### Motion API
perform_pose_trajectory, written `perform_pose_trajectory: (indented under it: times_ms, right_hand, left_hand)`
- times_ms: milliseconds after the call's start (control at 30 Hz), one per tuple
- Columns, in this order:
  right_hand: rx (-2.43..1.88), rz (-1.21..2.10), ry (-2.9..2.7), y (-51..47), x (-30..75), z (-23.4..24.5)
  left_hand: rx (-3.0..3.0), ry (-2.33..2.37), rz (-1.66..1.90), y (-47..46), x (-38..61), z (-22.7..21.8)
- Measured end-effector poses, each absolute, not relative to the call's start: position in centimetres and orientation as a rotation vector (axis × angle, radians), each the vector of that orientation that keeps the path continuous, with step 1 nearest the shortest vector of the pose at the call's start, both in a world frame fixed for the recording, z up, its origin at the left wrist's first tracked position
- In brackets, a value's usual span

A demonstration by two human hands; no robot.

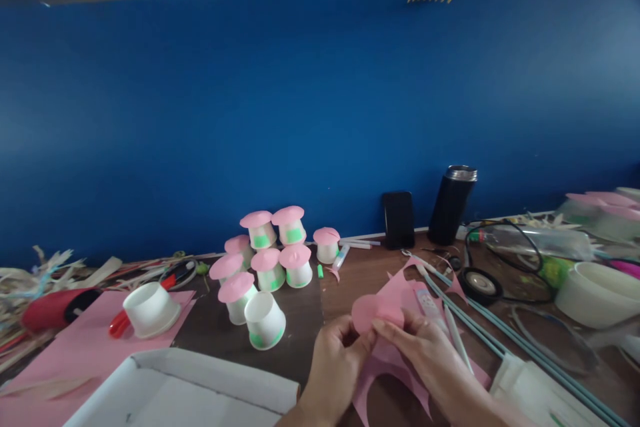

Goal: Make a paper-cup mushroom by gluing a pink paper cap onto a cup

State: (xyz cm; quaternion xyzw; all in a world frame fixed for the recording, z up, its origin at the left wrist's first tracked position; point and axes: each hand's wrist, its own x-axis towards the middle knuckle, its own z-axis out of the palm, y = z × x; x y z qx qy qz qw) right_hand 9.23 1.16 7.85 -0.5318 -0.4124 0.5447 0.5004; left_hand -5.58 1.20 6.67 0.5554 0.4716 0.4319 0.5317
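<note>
Both hands pinch a rounded piece of pink paper low in the middle of the head view. My left hand grips its lower left edge between thumb and fingers. From the right, my right hand presses its thumb against the paper, fingers behind. Under my hands lie pink paper offcuts with curved cut edges. To the left stand several small white cups with pink paper tops and green patches. Nearer me, one upturned-looking white cup has no pink top.
Another white cup sits on a pink sheet beside a white box. Along the blue partition stand a phone and a black flask. Thin rods, a tape roll and a clear bottle lie right.
</note>
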Motion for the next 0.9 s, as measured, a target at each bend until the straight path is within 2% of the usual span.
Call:
perform_pose_trajectory:
  times_ms: [900]
  right_hand:
    - [-1.306,1.296,-1.024,1.2,9.4,8.1]
  left_hand:
    - [1.277,1.034,0.993,1.0,-5.4,6.9]
